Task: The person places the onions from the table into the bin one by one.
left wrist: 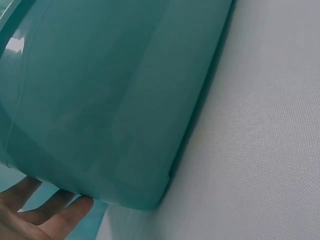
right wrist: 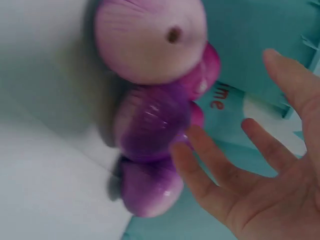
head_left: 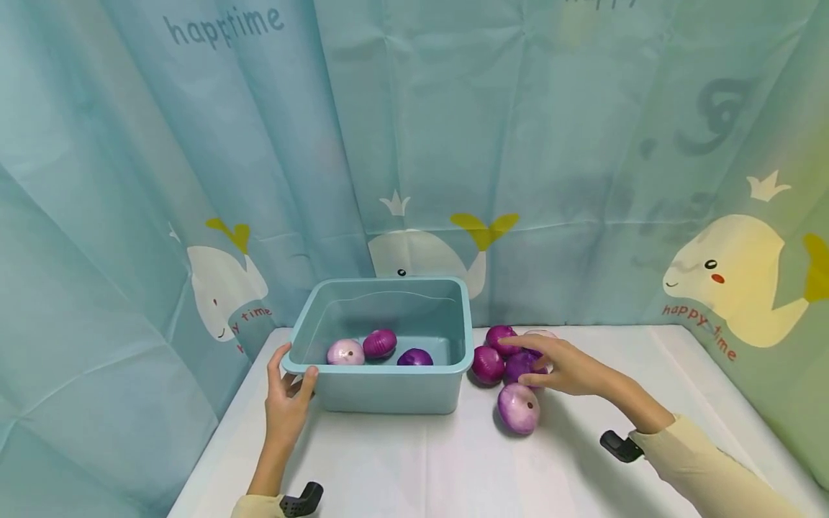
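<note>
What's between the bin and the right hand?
Loose onions on the table, directly right of the bin; the right hand reaches over part of the pile. Head view shows it.

So the head cam sits up high, facing forward and down, far enough back to fit the white tabletop (head_left: 388, 460) plus the whale-print curtain (head_left: 440, 144) behind it. The left wrist cam is super close and tilted hard, basically staring at the light-blue plastic bin (head_left: 388, 392), which the head view shares between 6 and 7 o'clock. The right wrist one's close too, rolled sideways, red onions (head_left: 517, 368) running 12 to 6; head cam gets those around 5.
</note>
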A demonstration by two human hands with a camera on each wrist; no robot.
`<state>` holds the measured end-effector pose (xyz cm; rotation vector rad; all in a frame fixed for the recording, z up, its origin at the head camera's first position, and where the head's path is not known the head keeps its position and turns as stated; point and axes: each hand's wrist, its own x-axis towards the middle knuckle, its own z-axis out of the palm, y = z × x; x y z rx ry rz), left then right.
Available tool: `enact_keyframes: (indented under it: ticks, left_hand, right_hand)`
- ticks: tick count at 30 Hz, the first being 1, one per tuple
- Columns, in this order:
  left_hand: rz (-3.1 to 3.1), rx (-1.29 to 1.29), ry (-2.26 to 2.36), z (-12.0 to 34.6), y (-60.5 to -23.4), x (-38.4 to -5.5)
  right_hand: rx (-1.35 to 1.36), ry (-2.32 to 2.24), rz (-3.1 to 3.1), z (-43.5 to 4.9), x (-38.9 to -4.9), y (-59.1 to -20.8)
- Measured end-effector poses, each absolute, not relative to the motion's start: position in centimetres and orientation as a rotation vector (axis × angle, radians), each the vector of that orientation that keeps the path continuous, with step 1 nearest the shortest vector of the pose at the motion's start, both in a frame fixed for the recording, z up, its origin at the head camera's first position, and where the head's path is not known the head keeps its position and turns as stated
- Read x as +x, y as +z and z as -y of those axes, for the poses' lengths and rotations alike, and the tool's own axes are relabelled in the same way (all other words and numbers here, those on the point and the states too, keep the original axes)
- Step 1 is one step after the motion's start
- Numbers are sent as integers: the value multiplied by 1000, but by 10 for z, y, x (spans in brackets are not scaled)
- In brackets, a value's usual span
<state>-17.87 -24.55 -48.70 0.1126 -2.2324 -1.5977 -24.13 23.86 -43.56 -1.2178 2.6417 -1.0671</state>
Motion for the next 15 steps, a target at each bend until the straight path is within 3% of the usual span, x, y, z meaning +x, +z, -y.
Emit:
enact_keyframes:
  ticks: [8,15]
  left_hand:
    - [2226,101,-1601,246,-487,-179]
    - [2206,94,-1629,245,-487,-179]
  right_hand:
    - [-1374,-1089,-2466,-243,-226,-460]
    - [-1327,-1130,-2380,-244,-221,-480]
